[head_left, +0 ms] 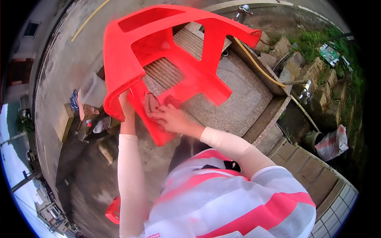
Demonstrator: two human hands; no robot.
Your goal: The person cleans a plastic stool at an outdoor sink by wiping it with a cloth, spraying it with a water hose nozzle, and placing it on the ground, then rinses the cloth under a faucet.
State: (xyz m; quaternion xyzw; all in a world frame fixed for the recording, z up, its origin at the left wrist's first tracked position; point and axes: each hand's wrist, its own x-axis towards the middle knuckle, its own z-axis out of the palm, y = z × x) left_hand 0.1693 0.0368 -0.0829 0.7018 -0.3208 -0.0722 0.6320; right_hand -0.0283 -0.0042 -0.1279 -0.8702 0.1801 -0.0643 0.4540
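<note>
with my right hand (171, 118) gripping a cloth (151, 104) against a stiff, likely light stool (121, 59), best held by a leg (160, 136), i can't tell my left hand's (127, 111) grip.

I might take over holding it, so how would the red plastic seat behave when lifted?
The red plastic seat is probably light for its size, being thin-walled with large openings. It should stay fairly stiff, as its molded frame shows no sag. Held tilted at the basin, it might tip without the left hand there.
</note>
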